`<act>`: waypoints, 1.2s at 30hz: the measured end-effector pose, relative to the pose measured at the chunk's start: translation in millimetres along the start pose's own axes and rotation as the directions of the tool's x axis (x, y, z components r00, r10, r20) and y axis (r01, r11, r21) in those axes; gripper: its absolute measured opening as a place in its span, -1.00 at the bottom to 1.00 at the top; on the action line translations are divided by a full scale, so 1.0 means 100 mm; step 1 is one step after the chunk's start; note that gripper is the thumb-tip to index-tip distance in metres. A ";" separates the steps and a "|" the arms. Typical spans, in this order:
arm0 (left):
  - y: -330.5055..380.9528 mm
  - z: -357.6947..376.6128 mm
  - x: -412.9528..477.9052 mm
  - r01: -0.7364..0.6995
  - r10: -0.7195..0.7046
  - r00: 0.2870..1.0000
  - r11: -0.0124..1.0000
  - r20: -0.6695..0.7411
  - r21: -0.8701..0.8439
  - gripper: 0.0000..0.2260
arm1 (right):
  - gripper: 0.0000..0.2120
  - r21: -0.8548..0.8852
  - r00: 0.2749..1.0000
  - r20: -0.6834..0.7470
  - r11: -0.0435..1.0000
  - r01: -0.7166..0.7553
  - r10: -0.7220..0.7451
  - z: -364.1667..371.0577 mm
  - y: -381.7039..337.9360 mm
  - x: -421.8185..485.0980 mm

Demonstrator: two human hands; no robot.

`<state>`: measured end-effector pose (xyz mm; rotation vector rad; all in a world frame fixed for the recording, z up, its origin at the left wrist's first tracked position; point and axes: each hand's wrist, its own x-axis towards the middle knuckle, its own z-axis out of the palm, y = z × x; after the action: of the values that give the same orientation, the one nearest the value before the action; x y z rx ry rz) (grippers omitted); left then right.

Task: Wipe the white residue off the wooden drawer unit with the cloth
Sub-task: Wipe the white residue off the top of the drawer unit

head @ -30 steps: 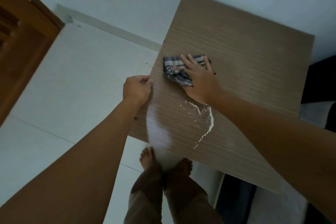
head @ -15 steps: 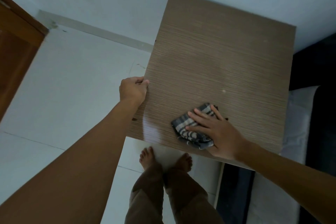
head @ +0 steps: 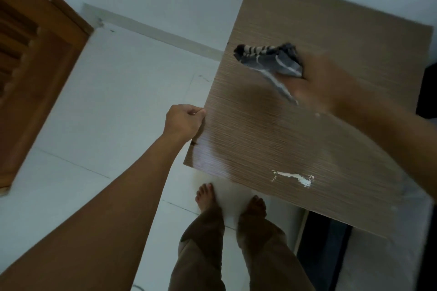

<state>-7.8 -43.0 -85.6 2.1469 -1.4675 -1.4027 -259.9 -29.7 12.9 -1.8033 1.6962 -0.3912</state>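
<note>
Left grip [head: 184,123] clasps the edge of the wooden drawer unit [head: 260,139]; right grip [head: 316,78] (motion-blurred) grasps the striped cloth [head: 267,59], well apart from the white residue [head: 295,176].

Right hand [head: 324,82] a motion blur, perhaps around the cloth [head: 272,59].

Head camera looks down onto drawer unit [head: 260,137].
</note>
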 end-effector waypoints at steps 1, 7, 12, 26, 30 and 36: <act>-0.03 -0.02 0.00 0.014 -0.014 1.000 1.000 0.010 -0.011 -0.78 | -0.80 -0.078 0.999 -0.021 0.997 0.027 -0.029 0.05 0.03 0.16; -0.14 -0.08 -0.05 0.173 -0.165 0.985 0.956 0.053 -0.235 -0.86 | -0.50 -0.432 0.996 0.082 0.900 0.058 -0.025 0.90 0.40 0.73; -0.19 -0.18 -0.13 0.350 -0.324 0.936 0.816 0.138 -0.460 -0.72 | -0.41 -0.446 0.957 0.116 0.847 0.289 -0.266 1.35 0.21 0.57; -0.19 -0.09 -0.16 0.162 -0.162 0.987 0.982 0.002 -0.101 -0.66 | -0.44 -0.220 0.596 0.479 0.569 0.792 -0.644 1.44 0.28 -0.52; -0.12 0.09 -0.23 -0.053 0.055 0.998 0.976 -0.004 0.211 -0.40 | -0.40 -0.194 0.570 0.534 0.566 0.801 -0.624 1.23 0.50 -0.83; -0.01 0.39 -0.35 -0.171 0.148 0.985 0.893 0.086 0.416 -0.07 | -0.48 -0.086 0.725 0.455 0.785 0.614 -0.518 0.82 0.71 -1.13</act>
<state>-39.5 -1.8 -86.2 2.1629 -2.0784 -1.1734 -280.9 101.1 -70.6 -2.3773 0.8896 -0.0416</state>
